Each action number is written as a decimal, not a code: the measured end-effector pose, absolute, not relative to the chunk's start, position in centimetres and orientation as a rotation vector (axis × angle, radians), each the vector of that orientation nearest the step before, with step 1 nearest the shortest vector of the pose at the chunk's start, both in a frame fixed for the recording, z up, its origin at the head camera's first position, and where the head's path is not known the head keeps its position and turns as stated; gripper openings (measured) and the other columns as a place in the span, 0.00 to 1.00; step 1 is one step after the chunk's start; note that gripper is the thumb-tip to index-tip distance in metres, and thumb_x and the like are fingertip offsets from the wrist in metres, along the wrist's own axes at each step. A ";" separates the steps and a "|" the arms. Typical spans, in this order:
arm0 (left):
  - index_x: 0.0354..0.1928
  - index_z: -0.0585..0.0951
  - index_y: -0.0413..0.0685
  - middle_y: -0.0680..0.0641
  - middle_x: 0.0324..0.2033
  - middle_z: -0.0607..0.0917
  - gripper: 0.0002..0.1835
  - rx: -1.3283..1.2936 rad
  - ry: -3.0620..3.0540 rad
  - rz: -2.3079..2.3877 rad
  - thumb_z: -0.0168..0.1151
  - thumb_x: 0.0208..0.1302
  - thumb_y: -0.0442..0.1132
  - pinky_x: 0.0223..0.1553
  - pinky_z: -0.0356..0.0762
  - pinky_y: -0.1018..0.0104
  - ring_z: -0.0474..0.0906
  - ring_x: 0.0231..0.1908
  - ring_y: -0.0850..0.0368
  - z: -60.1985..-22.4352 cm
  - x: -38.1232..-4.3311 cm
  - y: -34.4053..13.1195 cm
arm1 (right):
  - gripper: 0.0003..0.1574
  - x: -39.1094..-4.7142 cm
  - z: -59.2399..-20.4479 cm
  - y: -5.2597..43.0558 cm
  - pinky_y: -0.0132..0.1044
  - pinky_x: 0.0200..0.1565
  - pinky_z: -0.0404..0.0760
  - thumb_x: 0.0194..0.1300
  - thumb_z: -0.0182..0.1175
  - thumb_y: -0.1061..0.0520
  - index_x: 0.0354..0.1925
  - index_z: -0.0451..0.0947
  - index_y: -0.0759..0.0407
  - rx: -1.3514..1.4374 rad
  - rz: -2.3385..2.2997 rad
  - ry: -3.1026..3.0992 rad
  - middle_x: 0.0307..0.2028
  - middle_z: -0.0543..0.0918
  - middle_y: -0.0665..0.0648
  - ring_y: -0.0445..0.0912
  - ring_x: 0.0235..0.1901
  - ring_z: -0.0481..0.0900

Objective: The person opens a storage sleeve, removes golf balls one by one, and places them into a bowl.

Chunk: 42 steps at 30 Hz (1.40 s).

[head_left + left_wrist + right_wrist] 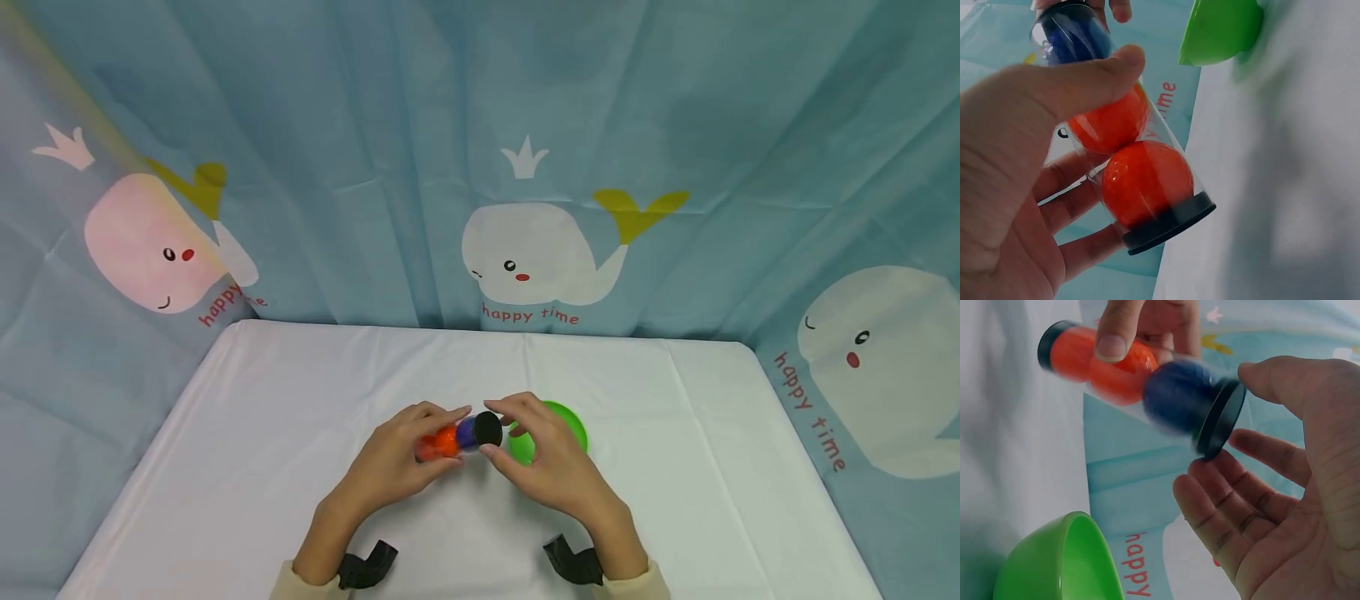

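Note:
A clear tube with black end caps holds two orange balls and a dark blue ball. My left hand grips it around the middle, thumb on one side and fingers on the other. The tube lies tilted in the grasp, its blue end pointing toward my right hand. There, the thumb and spread fingers of my right hand frame the black cap at the blue end, fingertips right at its rim. Beyond the right hand sits a green bowl, partly hidden by it in the head view.
A white-covered table lies under both hands. Behind it and along its sides hangs a light blue curtain printed with whales. Black curved mounts are on the wrists.

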<state>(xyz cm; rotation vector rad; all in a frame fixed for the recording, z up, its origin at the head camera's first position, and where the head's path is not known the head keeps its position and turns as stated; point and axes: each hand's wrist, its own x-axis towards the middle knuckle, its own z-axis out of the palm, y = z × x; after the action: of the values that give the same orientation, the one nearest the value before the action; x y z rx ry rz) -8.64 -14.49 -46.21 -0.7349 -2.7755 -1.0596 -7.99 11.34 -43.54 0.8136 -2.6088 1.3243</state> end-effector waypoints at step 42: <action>0.61 0.86 0.70 0.60 0.49 0.88 0.27 -0.793 -2.781 -0.847 0.82 0.57 0.51 0.48 0.88 0.64 0.85 0.48 0.63 -45.1 -8.1 -14.9 | 0.23 -7.7 -43.5 10.6 0.38 0.44 0.91 0.57 0.75 0.62 0.53 0.86 0.55 0.767 1.498 -2.578 0.48 0.87 0.48 0.39 0.46 0.87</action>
<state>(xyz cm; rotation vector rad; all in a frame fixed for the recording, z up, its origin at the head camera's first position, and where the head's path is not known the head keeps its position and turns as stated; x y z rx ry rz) -8.09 -14.90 -45.13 -0.7928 -2.7813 -0.8471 -7.72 10.57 -43.49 0.7671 -2.5780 1.4975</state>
